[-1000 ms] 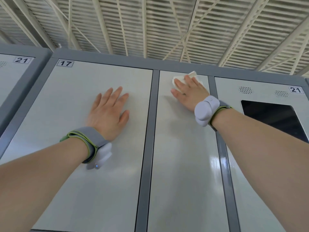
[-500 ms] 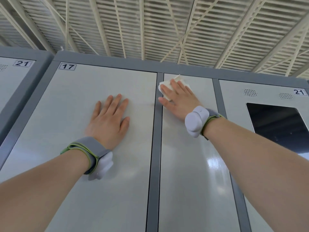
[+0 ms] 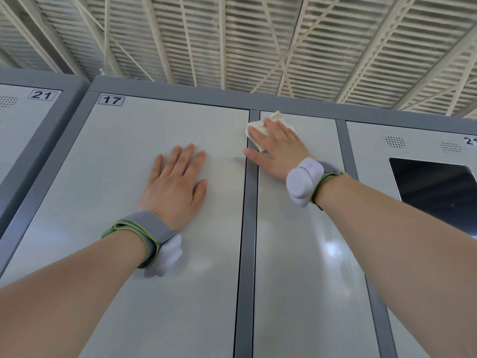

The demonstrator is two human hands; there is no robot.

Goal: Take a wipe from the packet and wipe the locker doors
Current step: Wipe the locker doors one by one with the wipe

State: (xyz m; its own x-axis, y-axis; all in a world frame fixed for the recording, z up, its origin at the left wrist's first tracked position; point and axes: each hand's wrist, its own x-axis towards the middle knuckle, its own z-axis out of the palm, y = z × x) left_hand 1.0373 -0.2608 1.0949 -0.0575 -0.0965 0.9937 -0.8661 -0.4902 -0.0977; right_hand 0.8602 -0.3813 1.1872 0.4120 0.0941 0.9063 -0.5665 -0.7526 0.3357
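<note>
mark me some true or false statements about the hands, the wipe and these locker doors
1. The right hand presses a white wipe flat against the narrow door, near its top. True.
2. The left hand holds a second wipe. False: it lies flat and bare on the wide door.
3. The wide door is labelled 21. False: its label reads 17.
4. A dark screen sits in the panel to the right of the narrow door. True.
</note>
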